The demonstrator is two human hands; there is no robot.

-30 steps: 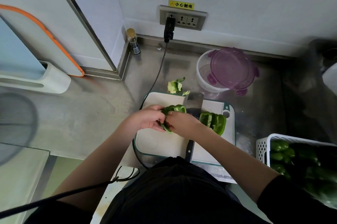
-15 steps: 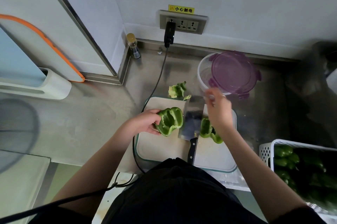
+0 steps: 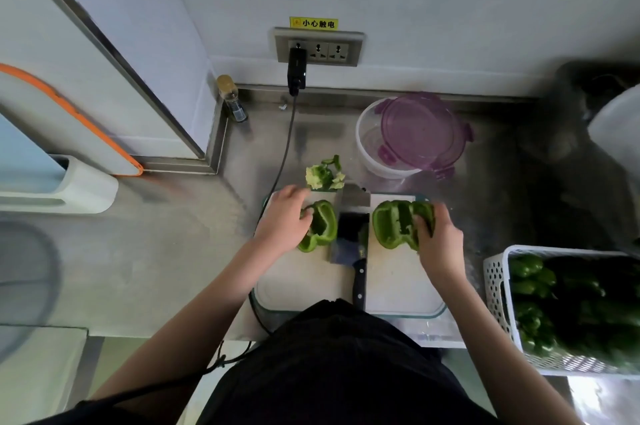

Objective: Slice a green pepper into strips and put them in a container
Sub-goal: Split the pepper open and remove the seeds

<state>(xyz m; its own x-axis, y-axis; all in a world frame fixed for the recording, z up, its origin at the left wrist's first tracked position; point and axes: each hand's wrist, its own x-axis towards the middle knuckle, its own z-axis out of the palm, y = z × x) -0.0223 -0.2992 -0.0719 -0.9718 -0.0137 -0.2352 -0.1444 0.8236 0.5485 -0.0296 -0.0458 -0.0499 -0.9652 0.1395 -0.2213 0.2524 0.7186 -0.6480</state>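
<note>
Two green pepper halves lie cut side up on the white cutting board (image 3: 311, 281). My left hand (image 3: 282, 222) grips the left pepper half (image 3: 323, 225) at its left edge. My right hand (image 3: 438, 237) holds the right pepper half (image 3: 394, 225) by its right side. Between the halves a cleaver (image 3: 349, 234) lies flat, black handle pointing toward me. The clear round container (image 3: 372, 147) stands behind the board, with its purple lid (image 3: 420, 132) resting askew on top.
Pepper core and scraps (image 3: 323, 177) lie just past the board's far edge. A white perforated basket (image 3: 498, 293) of green peppers sits at the right. A black cable (image 3: 282, 161) runs from the wall socket down past the board. A small bottle (image 3: 232, 97) stands in the corner.
My right hand came back from near the container and took hold of the right pepper half. The left hand set its half down on the board.
</note>
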